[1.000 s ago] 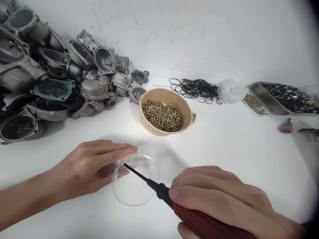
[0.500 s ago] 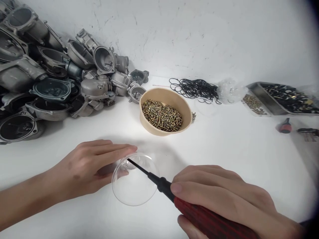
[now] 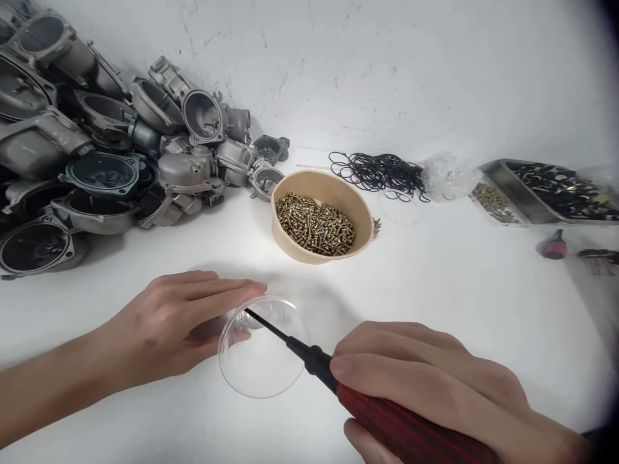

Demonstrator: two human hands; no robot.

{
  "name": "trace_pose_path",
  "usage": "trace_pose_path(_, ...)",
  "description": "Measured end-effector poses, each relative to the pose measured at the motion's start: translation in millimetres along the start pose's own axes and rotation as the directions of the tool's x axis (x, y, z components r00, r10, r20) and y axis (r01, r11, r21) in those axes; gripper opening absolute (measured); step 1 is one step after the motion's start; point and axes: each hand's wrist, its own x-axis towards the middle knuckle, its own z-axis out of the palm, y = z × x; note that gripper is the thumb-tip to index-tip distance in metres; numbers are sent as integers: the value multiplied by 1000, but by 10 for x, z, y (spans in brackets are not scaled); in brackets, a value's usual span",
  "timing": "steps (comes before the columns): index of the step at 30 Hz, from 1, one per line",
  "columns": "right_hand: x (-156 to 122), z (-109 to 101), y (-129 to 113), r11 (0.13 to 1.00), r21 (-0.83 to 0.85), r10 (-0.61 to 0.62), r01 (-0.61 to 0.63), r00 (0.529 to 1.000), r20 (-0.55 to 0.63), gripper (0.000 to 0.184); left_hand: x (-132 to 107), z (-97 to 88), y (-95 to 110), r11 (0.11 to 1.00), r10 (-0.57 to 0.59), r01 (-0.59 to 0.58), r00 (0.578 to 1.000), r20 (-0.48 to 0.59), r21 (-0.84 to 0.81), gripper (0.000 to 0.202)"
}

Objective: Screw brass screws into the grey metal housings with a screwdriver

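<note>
My left hand (image 3: 178,322) is closed round the far, narrow end of a clear bowl-shaped part (image 3: 264,380), thumb below and fingers above. The part's wide round rim faces me, tilted. A screwdriver (image 3: 300,348) with a thin black shaft and a red-and-black handle is gripped in my right hand (image 3: 430,380). Its shaft reaches across the rim into the clear part, with the tip near its narrow end; what the tip touches cannot be made out.
A tan tub (image 3: 322,254) of brassy screws stands just beyond my hands. Grey metal housings (image 3: 101,174) are piled at left. Black rubber rings (image 3: 380,171), a clear plastic bag (image 3: 447,177) and a metal tray (image 3: 527,193) of small parts lie at back right, near a red-and-black tool (image 3: 554,247).
The clear part and the screwdriver tip have shifted very slightly. Both hands keep the same grip and place.
</note>
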Motion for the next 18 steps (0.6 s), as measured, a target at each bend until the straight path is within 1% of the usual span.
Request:
trace_pose_path(3, -25, 25, 14, 1000, 15, 21, -20, 999, -46, 16, -11, 11, -2, 1000, -8, 8, 1000, 0, -3, 44)
trace_pose_path(6, -13, -3, 21, 1000, 12, 13, -13, 1000, 11, 21, -16, 18, -6, 1000, -7, 7, 1000, 3, 0, 45)
trace_pose_path(8, 8, -26, 13, 1000, 9, 24, -24, 999, 36, 20, -12, 20, -6, 1000, -13, 13, 1000, 5, -2, 45)
trace_pose_path(10, 25, -29, -3, 1000, 13, 22, -23, 999, 41, 15, -5, 20, -5, 1000, -14, 14, 1000, 6, -3, 44)
trace_pose_path(12, 28, -8, -19, 1000, 16, 21, -21, 1000, 9, 12, -2, 17, -4, 1000, -10, 10, 1000, 5, 0, 44)
trace_pose_path(15, 15, 25, -29, 998, 19, 59, -59, 997, -41, 14, -7, 9, -7, 1000, 10, -10, 1000, 10, 15, 46)
trace_pose_path(17, 14, 16, -25, 997, 11, 75, -75, 997, -28, 15, -12, 5, -10, 1000, 18, -18, 1000, 20, 20, 46)
trace_pose_path(18, 19, -1, -20, 998, 9, 61, -61, 998, -5, 16, -15, 4, -12, 1000, 17, -17, 1000, 21, 14, 46)
